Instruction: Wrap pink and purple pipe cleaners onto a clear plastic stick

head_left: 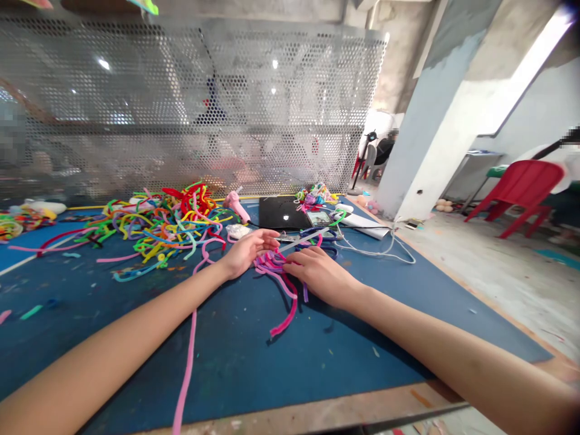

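A tangle of pink and magenta pipe cleaners [272, 263] lies between my two hands on the blue tabletop. My left hand [247, 252] rests at its left side, fingers stretched out towards it. My right hand [322, 277] is closed over its right side, with curled fingertips on the fuzzy strands. One magenta pipe cleaner [290, 317] trails forward from the tangle. A pale, translucent strip [304, 240] slants just behind my fingers; what it rests on is hidden. Beside my left wrist, a long pink pipe cleaner [191, 344] runs to the table's front edge.
A large heap of colourful pipe cleaners [172, 220] lies at the left. Behind my hands are a pink glue gun [237, 206], a black flat panel [278, 214] and a white cable [399, 254]. A perforated metal screen [194, 109] borders the table; a red chair [516, 190] stands right.
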A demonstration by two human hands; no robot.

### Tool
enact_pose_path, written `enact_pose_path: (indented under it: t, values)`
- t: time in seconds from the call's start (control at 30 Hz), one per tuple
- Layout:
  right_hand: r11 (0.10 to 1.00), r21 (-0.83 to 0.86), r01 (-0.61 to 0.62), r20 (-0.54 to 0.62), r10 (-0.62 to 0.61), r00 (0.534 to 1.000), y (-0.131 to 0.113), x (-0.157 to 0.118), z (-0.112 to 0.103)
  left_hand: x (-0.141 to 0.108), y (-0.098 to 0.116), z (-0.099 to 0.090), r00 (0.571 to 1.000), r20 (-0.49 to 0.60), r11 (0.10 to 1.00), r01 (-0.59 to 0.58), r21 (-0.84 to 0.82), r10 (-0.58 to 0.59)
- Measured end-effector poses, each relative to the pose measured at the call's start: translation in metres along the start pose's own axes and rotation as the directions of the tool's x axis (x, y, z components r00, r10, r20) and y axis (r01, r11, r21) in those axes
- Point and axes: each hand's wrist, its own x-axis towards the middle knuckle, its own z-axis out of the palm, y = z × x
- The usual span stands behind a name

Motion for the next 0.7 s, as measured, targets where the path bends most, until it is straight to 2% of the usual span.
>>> enact_pose_path:
  t: [0.2, 0.3, 0.4, 0.53, 0.7]
  values:
    - [1.000, 0.020, -0.008, 0.011, 0.008, 1.000, 0.001, 0.000, 0.000, -0.002, 0.004, -0.006, 0.994, 0.110, 0.996, 0.025, -0.087, -0.015]
    - [0.999, 0.035, -0.010, 0.015, 0.010, 1.000, 0.002, -0.001, -0.001, -0.002, 0.009, -0.014, 0.976, 0.206, 0.991, 0.098, -0.093, -0.077]
    - [0.999, 0.050, -0.015, 0.015, 0.014, 1.000, 0.002, -0.002, -0.001, -0.003, 0.015, -0.022, 0.950, 0.263, 0.983, 0.183, -0.022, -0.171]
    - [0.999, 0.051, -0.019, 0.024, 0.018, 1.000, 0.002, -0.002, -0.001, -0.005, 0.018, -0.028, 0.938, 0.275, 0.977, 0.209, 0.037, -0.211]
    - [0.999, 0.048, -0.017, 0.042, 0.015, 0.999, 0.002, -0.001, -0.002, -0.005, 0.020, -0.025, 0.950, 0.241, 0.980, 0.196, 0.042, -0.201]
